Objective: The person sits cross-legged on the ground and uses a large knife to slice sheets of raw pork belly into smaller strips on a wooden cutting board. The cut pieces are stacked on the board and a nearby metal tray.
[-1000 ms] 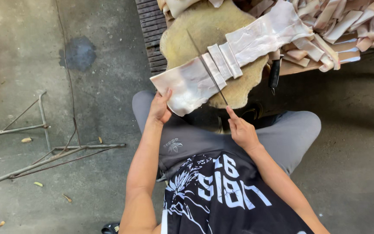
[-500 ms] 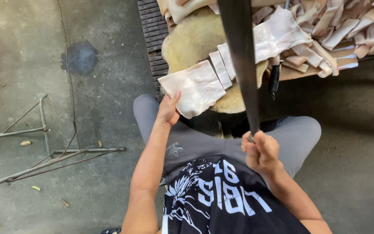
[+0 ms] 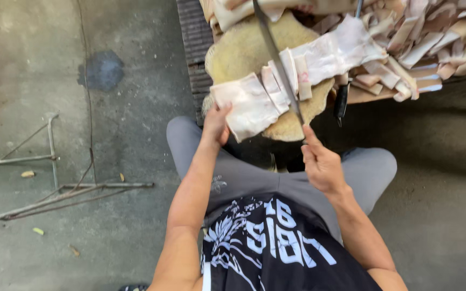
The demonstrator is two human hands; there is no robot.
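A long pale slab of meat (image 3: 308, 70) lies across a round yellowish chopping block (image 3: 244, 51), cut into several strips near its middle. My left hand (image 3: 215, 124) grips the near end of the slab at the block's front edge. My right hand (image 3: 321, 163) is closed around the handle of a long cleaver (image 3: 276, 59), whose blade comes down edge-on across the slab beside the cut strips.
A pile of cut meat strips (image 3: 432, 43) covers the wooden board behind the block. A black-handled knife (image 3: 341, 102) hangs at the board's edge. Thin metal rods (image 3: 44, 183) lie on the concrete floor at left, beyond a dark stain (image 3: 102, 70).
The cleaver rose high toward the camera half a second ago and has come back down onto the slab. My left hand kept hold of the slab's near end.
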